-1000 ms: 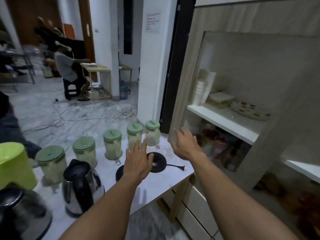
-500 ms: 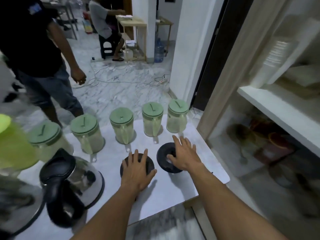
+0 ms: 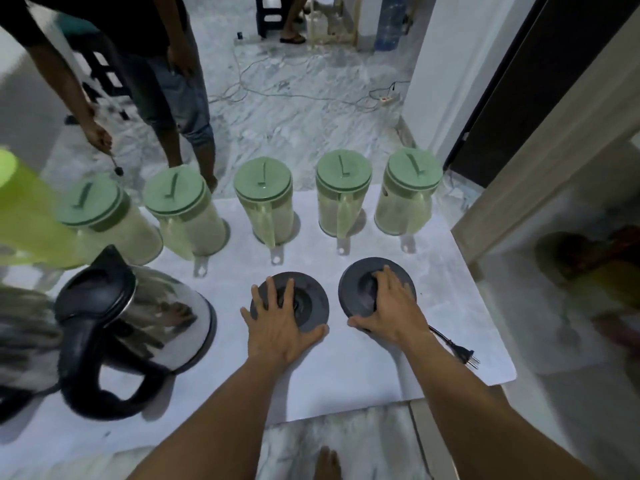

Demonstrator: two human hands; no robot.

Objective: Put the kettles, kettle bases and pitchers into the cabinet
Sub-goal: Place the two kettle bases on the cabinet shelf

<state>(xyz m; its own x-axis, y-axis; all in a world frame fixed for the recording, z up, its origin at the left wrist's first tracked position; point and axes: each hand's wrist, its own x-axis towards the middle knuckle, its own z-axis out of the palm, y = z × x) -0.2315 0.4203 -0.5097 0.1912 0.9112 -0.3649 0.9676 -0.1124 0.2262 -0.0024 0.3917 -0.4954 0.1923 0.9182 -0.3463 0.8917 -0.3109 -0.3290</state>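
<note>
Two round black kettle bases lie side by side on the white table (image 3: 349, 379). My left hand (image 3: 280, 323) rests spread over the left base (image 3: 310, 304), thumb at its near rim. My right hand (image 3: 393, 308) lies on the right base (image 3: 358, 284), thumb at its near-left edge; its cord ends in a plug (image 3: 467, 355). A steel kettle (image 3: 152, 306) with a black lid and handle stands to the left. Behind the bases stands a row of several clear pitchers (image 3: 265, 206) with green lids. The cabinet (image 3: 540, 174) is open on the right.
A second kettle (image 3: 20, 327), blurred, and a lime-green container (image 3: 24, 220) sit at the far left. A person (image 3: 166, 81) stands beyond the table. Cables trail over the marble floor (image 3: 294, 109). Blurred items sit low in the cabinet (image 3: 588, 268).
The view has tilted down onto the table. Both hands have dropped onto the kettle bases; the right hand came across from near the cabinet to the right base.
</note>
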